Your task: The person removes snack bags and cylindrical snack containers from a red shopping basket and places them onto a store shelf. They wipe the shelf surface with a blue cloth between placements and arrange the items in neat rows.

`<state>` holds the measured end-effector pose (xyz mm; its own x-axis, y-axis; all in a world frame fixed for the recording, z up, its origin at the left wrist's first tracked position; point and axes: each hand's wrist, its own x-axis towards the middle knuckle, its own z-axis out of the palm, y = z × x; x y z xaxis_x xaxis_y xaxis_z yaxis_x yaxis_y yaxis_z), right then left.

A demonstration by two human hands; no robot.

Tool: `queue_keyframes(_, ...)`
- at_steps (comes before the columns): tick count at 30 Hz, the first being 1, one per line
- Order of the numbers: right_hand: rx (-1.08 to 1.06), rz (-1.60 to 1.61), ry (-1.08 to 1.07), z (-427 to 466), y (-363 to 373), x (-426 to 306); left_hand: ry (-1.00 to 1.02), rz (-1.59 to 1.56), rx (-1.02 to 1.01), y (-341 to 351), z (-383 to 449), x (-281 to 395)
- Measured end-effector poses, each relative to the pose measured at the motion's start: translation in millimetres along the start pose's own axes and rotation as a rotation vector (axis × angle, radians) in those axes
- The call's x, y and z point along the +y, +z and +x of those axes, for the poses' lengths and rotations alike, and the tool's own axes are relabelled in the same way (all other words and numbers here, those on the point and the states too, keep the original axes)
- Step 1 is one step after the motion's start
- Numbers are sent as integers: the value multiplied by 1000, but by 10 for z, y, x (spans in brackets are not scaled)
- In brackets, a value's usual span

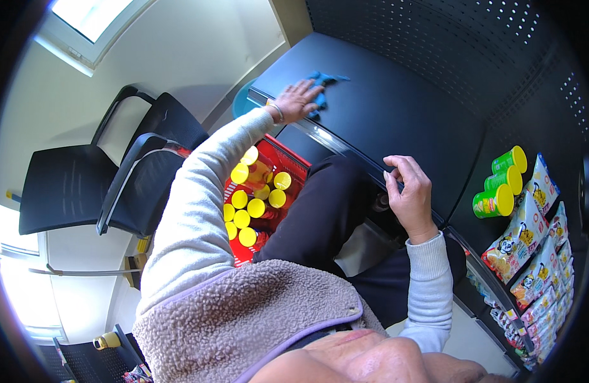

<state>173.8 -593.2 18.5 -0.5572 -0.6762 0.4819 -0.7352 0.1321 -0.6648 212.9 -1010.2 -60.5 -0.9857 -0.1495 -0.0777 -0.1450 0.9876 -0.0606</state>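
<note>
My left hand [299,99] lies flat with spread fingers at the left end of a black metal shelf [385,95], pressing on a crumpled blue cloth [323,91] that sticks out beyond its fingertips. Near the shelf's front edge, my right hand [409,191] is raised with bent fingers, thumb and forefinger apart, and holds nothing. Below my left forearm stands a red plastic basket [287,152] with several canisters with yellow lids [256,208] in it.
Green canisters with yellow lids [495,201] and snack bags [517,244] stand on the shelf at the right. Perforated back panels [419,43] rise behind. A black chair [65,186] is at the left. Part of a teal basin [242,100] shows beside the shelf's left end.
</note>
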Motion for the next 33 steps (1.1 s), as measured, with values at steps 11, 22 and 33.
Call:
queue_keyframes(11,-53,13,-88,-37,110,-89,-617,-60,5,203,309,-986)
queue_keyframes(22,-171,120,-322,-250,156,-420,190,15,143,-90,1278,1603)
queue_keyframes(33,-542,-73,-275,-451,327,-335,707,-155,175,-355,2098,3883)
